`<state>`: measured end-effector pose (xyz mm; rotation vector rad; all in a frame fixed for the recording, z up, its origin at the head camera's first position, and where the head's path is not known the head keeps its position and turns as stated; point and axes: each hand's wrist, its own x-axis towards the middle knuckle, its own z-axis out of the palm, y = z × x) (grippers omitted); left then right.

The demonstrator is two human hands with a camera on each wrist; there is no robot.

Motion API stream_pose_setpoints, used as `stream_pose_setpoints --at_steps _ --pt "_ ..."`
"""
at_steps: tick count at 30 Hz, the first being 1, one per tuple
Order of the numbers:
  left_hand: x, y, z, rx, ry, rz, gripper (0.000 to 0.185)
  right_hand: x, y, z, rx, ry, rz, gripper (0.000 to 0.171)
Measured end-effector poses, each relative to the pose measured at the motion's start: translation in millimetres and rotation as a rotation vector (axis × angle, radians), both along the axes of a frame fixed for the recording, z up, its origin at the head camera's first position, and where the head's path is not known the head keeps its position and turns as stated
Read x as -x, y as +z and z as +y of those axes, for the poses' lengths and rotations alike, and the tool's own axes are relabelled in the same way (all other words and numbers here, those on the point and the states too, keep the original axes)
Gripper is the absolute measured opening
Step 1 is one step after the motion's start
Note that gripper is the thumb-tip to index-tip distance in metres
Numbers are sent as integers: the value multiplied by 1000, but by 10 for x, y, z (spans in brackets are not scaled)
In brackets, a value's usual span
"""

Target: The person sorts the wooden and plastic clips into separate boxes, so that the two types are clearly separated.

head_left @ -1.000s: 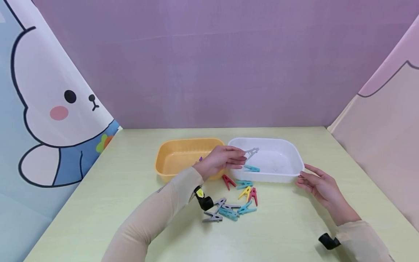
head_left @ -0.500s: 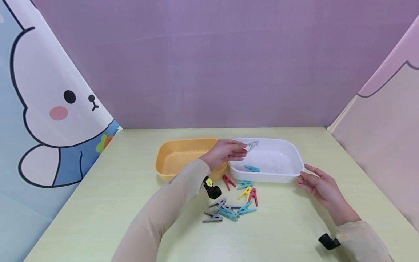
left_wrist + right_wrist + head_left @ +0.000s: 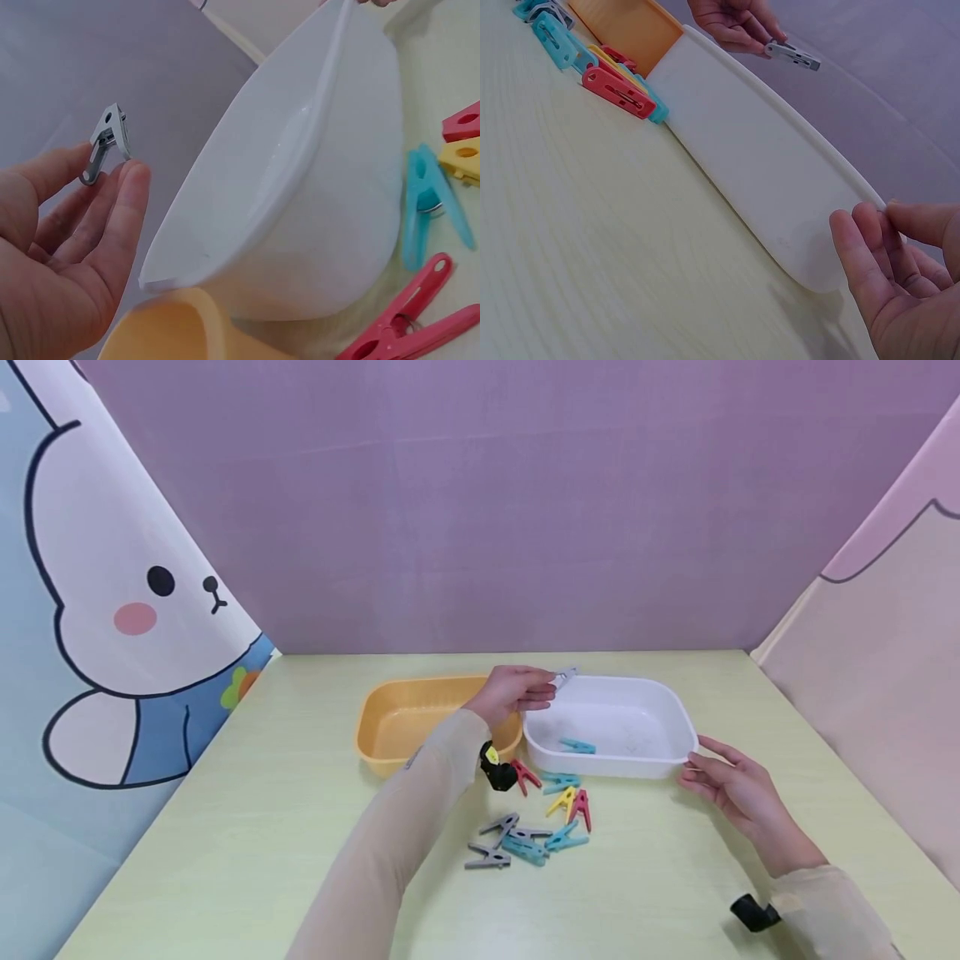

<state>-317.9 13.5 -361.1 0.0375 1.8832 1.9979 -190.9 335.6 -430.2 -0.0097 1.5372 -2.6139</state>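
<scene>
white tub [image 3: 660, 706]: one teal peg [image 3: 576, 746] | left hand [image 3: 513, 691] pinches grey peg [image 3: 564, 677] | right hand [image 3: 731, 785] relaxed, touching tub

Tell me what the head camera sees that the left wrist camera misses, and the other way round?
Only the head view shows the whole table, the teal peg lying inside the white tub, and the right hand at the tub's corner. Only the left wrist view shows the fingers pinching the grey peg up close. Both show the left hand, the white tub, the orange tub and loose pegs.
</scene>
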Motion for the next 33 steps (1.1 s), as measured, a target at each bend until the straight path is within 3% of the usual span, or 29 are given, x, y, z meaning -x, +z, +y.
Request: stream_pose_setpoints --at_steps 8,18,27,33 --pt "54 27 23 91 -8 -7 26 4 2 4 -4 2 6 34" --pt "115 -33 99 173 47 -2 19 5 -5 22 -6 5 1 34" --pt "129 -41 246 353 94 34 14 14 -10 38 -7 4 -6 33" --pt "140 -67 358 459 42 52 9 22 -10 43 -8 3 -5 34"
